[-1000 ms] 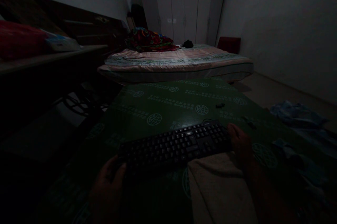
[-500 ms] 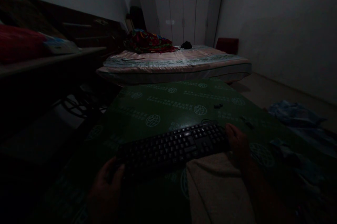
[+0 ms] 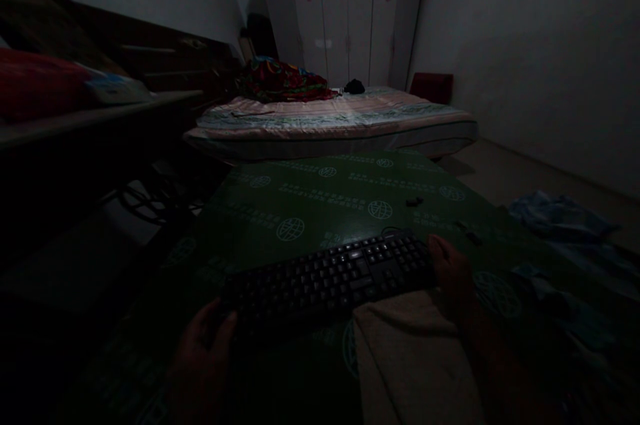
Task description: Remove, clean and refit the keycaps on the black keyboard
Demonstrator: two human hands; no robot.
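Note:
A black keyboard lies at a slant in front of me, over a green board printed with pale globe logos. My left hand grips its near left end, thumb on top and fingers around the edge. At the far right end my right hand is closed on the keyboard's side. Just below the keyboard, beside my right forearm, is a folded beige cloth. Part of a cable loops behind the keyboard. The dim light hides most finger detail.
Small dark objects sit on the board beyond the keyboard. A bed with a red patterned blanket stands behind. Bluish cloths lie at right. On the left is a shelf holding a red item.

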